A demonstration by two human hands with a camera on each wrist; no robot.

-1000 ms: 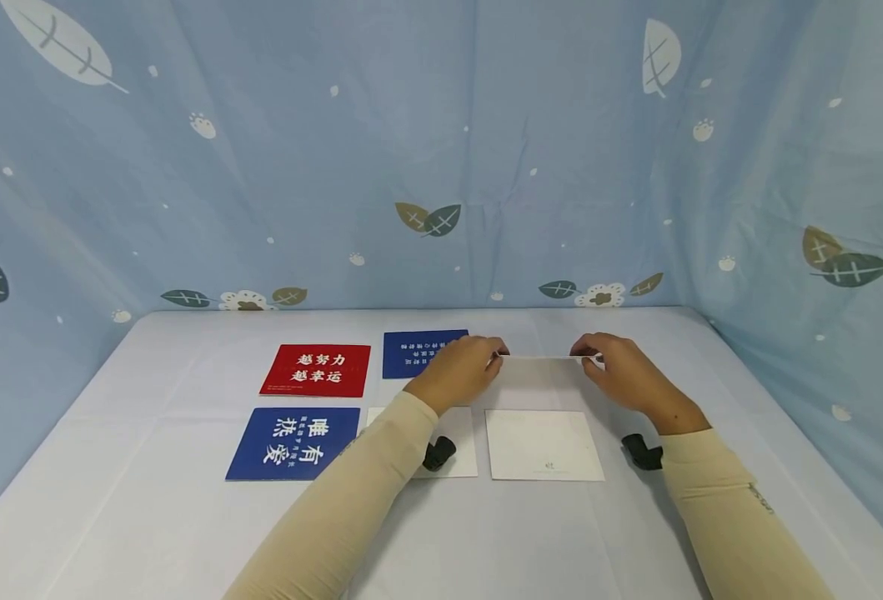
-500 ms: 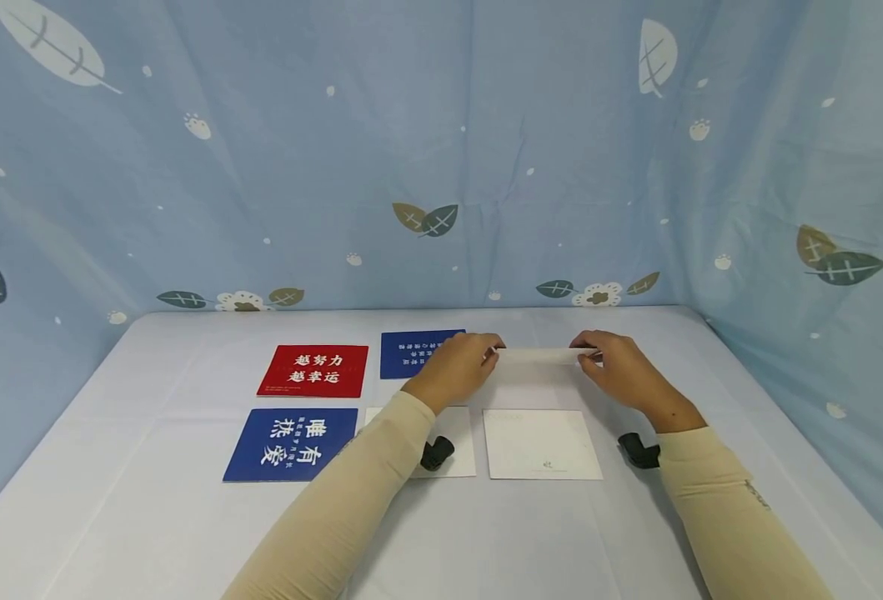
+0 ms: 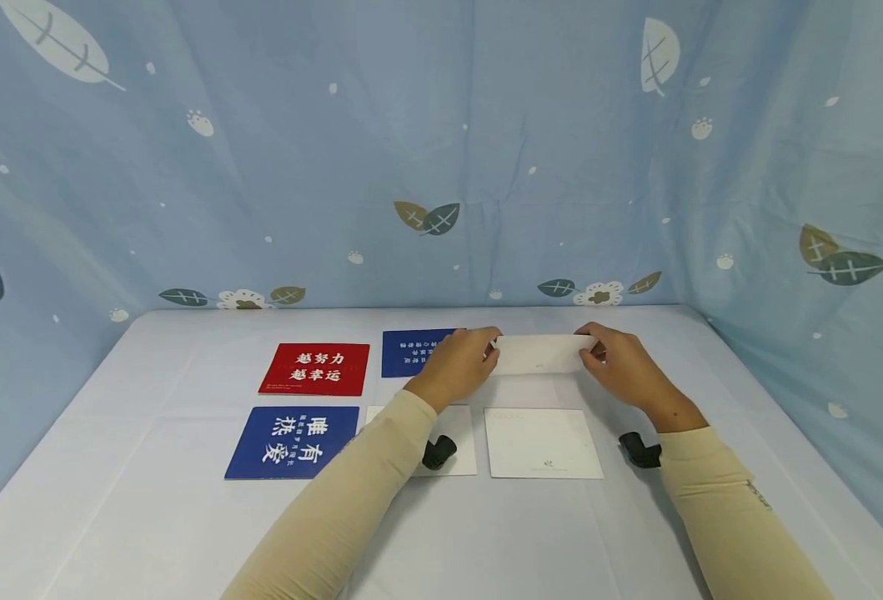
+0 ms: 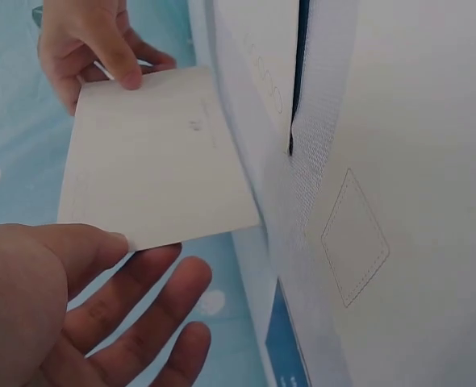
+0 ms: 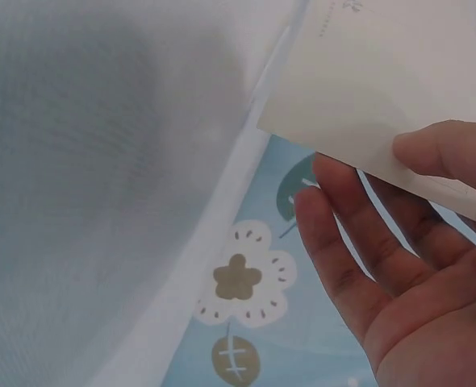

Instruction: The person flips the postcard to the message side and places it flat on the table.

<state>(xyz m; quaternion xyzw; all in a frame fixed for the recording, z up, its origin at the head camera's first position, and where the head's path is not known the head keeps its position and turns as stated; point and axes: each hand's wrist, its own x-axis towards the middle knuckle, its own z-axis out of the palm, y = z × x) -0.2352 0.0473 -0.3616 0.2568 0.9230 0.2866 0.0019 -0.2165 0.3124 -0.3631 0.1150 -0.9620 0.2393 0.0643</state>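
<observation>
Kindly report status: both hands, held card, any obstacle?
Left hand, right hand: pinching opposite edges. White card: between them, tilted. No obstacle visible.

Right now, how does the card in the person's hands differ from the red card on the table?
The held card shows a white face with small, faint marks; the red card shows bold white characters on red. The held card is tilted, its opposite edges pinched by the left hand and right hand; the red card lies flat on the table, touched by neither. Both are thin, four-sided cards.
</observation>
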